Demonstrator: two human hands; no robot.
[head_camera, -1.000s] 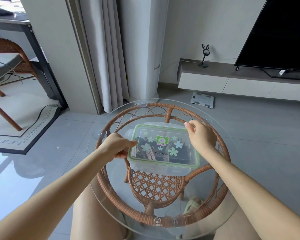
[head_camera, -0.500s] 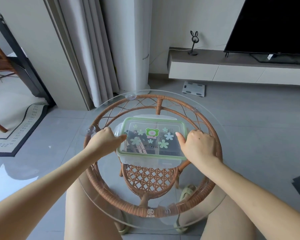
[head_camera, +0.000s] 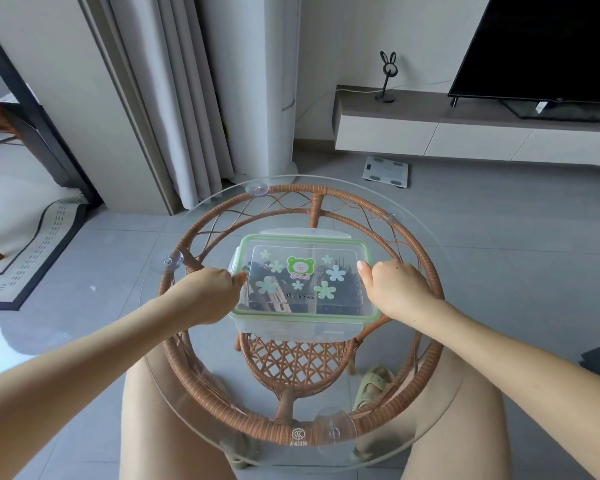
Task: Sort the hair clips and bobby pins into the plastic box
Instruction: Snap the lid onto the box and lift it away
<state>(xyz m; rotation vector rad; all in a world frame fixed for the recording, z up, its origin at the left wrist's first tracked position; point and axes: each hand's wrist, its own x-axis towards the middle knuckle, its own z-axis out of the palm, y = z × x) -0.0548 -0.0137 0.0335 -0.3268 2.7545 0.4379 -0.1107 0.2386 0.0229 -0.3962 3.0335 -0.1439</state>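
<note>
Two hands, left (head_camera: 208,292) and right (head_camera: 395,289), in a grip on plastic box (head_camera: 298,329) ends, long axis left-right

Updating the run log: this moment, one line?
plastic box lidded | left hand grips it | right hand grips it

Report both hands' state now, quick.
Left hand: grips the plastic box at its left side.
Right hand: grips its right side, thumb on top.
</note>
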